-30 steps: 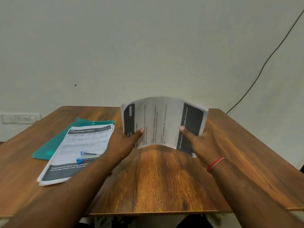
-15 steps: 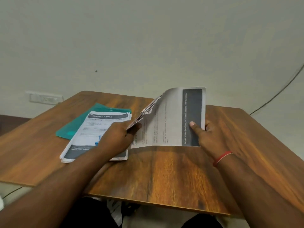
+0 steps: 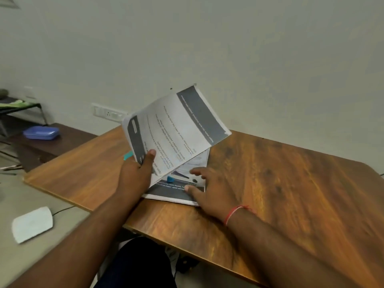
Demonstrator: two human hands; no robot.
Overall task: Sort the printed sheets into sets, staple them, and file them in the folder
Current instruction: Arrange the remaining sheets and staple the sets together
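Note:
My left hand grips a set of printed sheets with dark header bands, held tilted above the table. Under it a stack of printed sheets lies flat on the wooden table. A blue stapler rests on that stack, mostly hidden by the raised set. My right hand lies with fingers spread on the stack's right edge, beside the stapler, holding nothing. A sliver of the teal folder peeks out behind my left hand.
A wall socket sits behind the table. To the left stand a low dark bench with a blue lidded box and a dark metal rack. A white device with a cable lies on the floor.
My right hand let go of the raised set and dropped onto the flat stack. My left hand carried the set leftward over that stack. The camera turned left.

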